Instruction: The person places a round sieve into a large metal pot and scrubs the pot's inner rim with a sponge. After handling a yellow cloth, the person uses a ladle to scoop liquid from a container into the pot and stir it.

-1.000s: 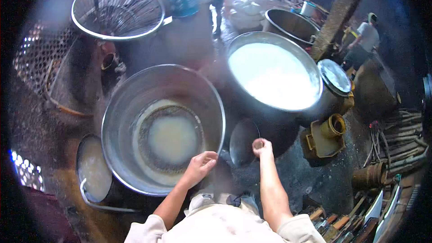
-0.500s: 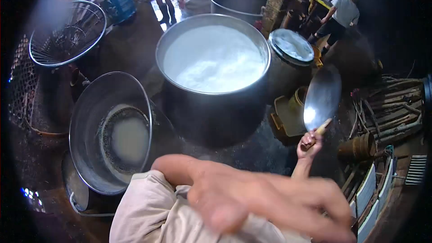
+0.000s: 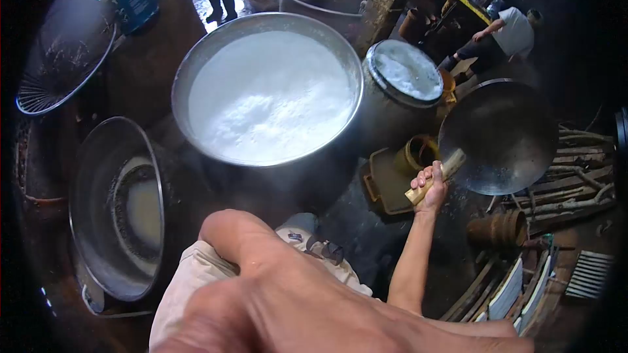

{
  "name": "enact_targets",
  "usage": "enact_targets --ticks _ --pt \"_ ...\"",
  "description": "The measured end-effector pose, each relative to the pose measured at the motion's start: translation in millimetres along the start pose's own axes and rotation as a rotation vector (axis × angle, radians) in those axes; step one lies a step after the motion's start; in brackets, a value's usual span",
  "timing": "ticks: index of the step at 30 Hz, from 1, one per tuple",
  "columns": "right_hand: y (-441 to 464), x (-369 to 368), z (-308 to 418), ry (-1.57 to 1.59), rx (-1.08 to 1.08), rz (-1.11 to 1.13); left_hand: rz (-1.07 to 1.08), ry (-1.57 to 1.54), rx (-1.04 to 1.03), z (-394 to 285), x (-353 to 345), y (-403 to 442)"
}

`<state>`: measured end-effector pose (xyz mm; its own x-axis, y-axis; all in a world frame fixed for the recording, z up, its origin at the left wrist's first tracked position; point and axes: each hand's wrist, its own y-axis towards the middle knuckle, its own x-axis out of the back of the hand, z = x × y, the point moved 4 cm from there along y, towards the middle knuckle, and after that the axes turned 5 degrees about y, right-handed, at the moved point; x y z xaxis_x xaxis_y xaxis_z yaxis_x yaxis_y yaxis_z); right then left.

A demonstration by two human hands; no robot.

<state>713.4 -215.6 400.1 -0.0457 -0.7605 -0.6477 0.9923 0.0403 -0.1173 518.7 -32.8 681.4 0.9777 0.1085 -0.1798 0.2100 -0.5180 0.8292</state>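
My right hand [image 3: 428,188] is closed around the thick wooden handle [image 3: 451,165] of a wide, shallow metal wok [image 3: 500,140]. The wok is out to my right with its round face turned towards me, dark with a bright patch low down. Ahead of me stands a big metal pot [image 3: 356,101] full of white, frothy liquid [image 3: 275,91], apart from the wok. Across the lower view a bare, bent arm or shoulder [image 3: 294,281] hides much of my lap. My left hand cannot be seen.
A deep metal basin [image 3: 82,222] with some cloudy liquid stands at left. Right of the pot are a froth-topped container [image 3: 405,72], a yellowish tub [image 3: 376,186] and stacked firewood [image 3: 582,170]. A person [image 3: 513,29] bends at the back right; another person's boots [image 3: 222,5] show behind.
The wok has turned from steeply tilted to facing me more fully, and my right hand has shifted slightly left and up. My view has swung, so the pot appears lower and further left.
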Motion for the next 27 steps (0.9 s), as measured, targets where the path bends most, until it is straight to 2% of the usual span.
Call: enact_targets --ticks 3,6,12,19,21,23,24,25,27 --pt "71.1 -2.2 13.2 -0.061 -0.031 0.024 -0.002 0.032 -0.045 -13.8 54.6 0.1" --pt "135.5 -8.0 31.7 -0.150 -0.005 -0.047 -0.020 0.092 -0.083 -28.7 103.6 5.5" --pt "220.1 -10.7 12.7 -0.222 -0.061 -0.116 -0.106 0.215 -0.101 -43.1 186.8 28.0" --pt "316.9 -12.8 -15.5 -0.319 -0.170 0.009 -0.285 0.388 -0.123 -52.7 249.2 41.1" --pt "356.8 5.3 -17.7 -0.276 -0.248 0.089 -0.365 0.439 -0.150 -50.4 271.6 39.1" --pt "398.6 16.9 -27.4 -0.398 -0.202 0.057 -0.472 0.476 -0.202 -46.4 301.2 34.2" --pt "418.0 22.3 -27.0 -0.357 -0.214 0.104 -0.549 0.490 -0.237 -44.1 318.3 27.8" --pt "438.2 31.7 -20.4 -0.357 -0.213 0.094 -0.671 0.523 -0.290 -45.1 331.1 16.7" --pt "481.3 49.6 -3.8 -0.642 -0.256 0.118 -0.946 0.588 -0.403 -39.1 351.7 -14.4"
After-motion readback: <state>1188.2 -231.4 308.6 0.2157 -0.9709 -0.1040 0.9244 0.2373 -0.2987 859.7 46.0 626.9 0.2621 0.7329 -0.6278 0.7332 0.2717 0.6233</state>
